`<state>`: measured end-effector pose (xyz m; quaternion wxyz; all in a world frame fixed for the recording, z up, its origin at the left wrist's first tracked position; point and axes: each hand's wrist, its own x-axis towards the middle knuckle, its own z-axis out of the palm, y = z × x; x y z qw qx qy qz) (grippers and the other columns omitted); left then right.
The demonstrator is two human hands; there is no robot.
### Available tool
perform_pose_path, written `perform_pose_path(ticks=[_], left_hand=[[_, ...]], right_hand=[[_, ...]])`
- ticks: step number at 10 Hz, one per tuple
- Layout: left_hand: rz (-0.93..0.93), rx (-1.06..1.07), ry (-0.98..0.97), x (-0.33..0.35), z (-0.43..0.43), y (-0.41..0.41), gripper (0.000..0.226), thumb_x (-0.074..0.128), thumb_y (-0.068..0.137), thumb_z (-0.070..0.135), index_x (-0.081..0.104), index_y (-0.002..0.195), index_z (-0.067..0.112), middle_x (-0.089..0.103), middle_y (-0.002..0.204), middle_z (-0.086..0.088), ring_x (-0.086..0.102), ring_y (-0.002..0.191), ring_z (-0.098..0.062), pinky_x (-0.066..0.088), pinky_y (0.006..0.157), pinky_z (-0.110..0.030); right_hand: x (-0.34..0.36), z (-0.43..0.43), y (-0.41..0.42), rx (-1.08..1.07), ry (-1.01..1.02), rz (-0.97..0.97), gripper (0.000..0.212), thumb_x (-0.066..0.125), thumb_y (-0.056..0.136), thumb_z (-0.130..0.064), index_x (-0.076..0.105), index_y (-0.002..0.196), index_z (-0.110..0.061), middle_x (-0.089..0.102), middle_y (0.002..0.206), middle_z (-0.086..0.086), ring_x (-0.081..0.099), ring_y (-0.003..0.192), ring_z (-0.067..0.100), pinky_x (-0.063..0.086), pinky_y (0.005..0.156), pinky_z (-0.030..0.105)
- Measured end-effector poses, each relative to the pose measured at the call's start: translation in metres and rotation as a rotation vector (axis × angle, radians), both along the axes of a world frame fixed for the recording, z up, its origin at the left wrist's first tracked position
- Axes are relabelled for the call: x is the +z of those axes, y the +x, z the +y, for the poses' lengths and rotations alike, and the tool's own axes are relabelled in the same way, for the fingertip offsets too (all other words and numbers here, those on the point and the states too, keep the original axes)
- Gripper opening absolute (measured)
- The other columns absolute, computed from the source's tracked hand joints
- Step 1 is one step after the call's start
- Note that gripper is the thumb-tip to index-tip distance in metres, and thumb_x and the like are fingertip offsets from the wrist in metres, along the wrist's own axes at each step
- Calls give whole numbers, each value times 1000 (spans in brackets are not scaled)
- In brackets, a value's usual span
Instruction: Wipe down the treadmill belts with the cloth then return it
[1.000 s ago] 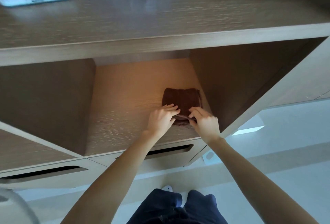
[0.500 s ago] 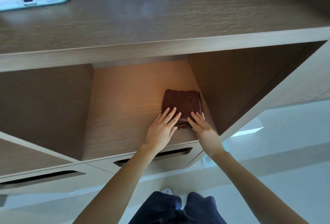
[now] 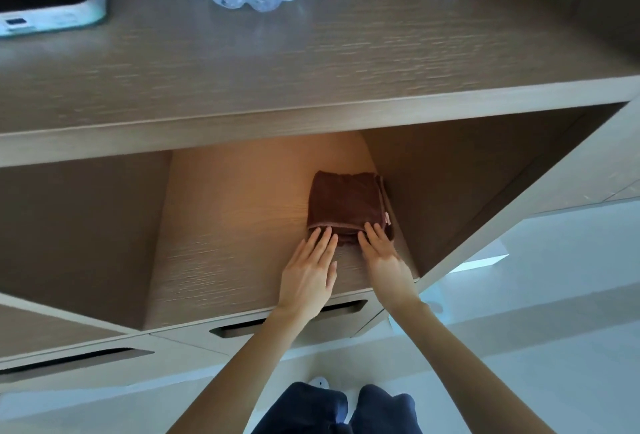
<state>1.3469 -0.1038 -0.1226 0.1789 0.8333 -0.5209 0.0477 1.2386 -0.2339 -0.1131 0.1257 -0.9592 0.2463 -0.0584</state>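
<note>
Cloth [image 3: 346, 205] folded square on the shelf [image 3: 235, 226] under the tabletop [image 3: 311, 70], close by the right wall. Reads like the return step, all but finished. Left hand [image 3: 308, 271] flat, fingers straight, tips touching the near hem. Right hand [image 3: 384, 257] likewise, tips on the hem, gripping nothing. Next, likely: lift both away cleanly, no dragging the fold out of shape.

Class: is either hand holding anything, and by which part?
Nothing is gripped. The left hand and right hand lie flat, fingertips touching the near edge of the folded brown cloth.
</note>
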Motion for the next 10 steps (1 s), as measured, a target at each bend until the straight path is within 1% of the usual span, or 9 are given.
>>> perform_pose_path(ticks=[1, 2, 3, 4, 5, 6, 8, 9, 10], left_hand=[[23, 7, 122, 3, -18, 12, 44, 39, 98, 29, 42, 140, 13, 36, 148, -3, 30, 139, -17, 23, 115, -40], [33, 22, 235, 5, -37, 29, 50, 23, 101, 35, 24, 147, 17, 18, 156, 1, 11, 144, -13, 6, 118, -35], [70, 15, 270, 9, -57, 49, 50, 22, 102, 33, 19, 148, 16, 13, 157, 0, 7, 145, -14, 6, 117, -34], [138, 28, 293, 13, -76, 68, 49, 25, 102, 31, 20, 148, 16, 13, 157, 0, 9, 144, -16, 11, 117, -36], [180, 35, 335, 20, -99, 89, 49, 25, 101, 30, 21, 148, 15, 13, 157, -2, 9, 144, -18, 12, 117, -36], [142, 40, 409, 28, -118, 106, 49, 26, 101, 30, 22, 147, 14, 15, 157, -4, 13, 143, -22, 15, 115, -36], [-3, -25, 549, 40, -130, 134, 54, 31, 100, 31, 15, 149, 18, 10, 158, 0, 13, 143, -20, 20, 113, -36], [5, -66, 595, 51, -122, 140, 57, 36, 98, 31, 13, 150, 22, 6, 158, 2, 8, 144, -18, 21, 113, -39], [40, -21, 412, 56, -105, 118, 58, 42, 95, 33, 20, 148, 21, 15, 157, 0, 8, 144, -19, 18, 113, -40]], right_hand=[[2, -15, 12, 15, -64, 108, 59, 25, 96, 9, 8, 151, -7, -3, 160, 8, -8, 146, 21, 17, 116, 24], [9, -34, 35, 14, -96, 208, 62, 26, 96, 8, 0, 150, -7, -10, 159, 8, -11, 146, 22, 12, 119, 33], [16, -53, 56, 18, -97, 281, 68, 34, 94, 8, 0, 150, -7, -9, 159, 9, -8, 146, 24, 8, 119, 37], [21, -72, 75, 28, -100, 302, 72, 38, 92, 10, 1, 151, -7, -8, 159, 8, -7, 146, 25, 6, 119, 36], [23, -88, 94, 17, -33, 307, 72, 37, 91, 12, 2, 151, -8, -8, 160, 7, -7, 146, 24, 9, 119, 35], [24, -101, 113, -15, 33, 303, 74, 37, 90, 14, 2, 151, -9, -10, 159, 4, -8, 146, 22, 16, 118, 38], [27, -109, 135, -47, 44, 302, 73, 38, 91, 12, 2, 151, -7, -10, 159, 6, -7, 146, 24, 14, 118, 38], [30, -95, 121, -55, 36, 255, 69, 39, 94, 5, 2, 151, -6, -8, 159, 9, -5, 147, 24, 14, 118, 37], [39, -77, 98, -48, 12, 137, 64, 40, 97, -5, 7, 151, -8, -1, 160, 8, -1, 147, 19, 15, 117, 32]])
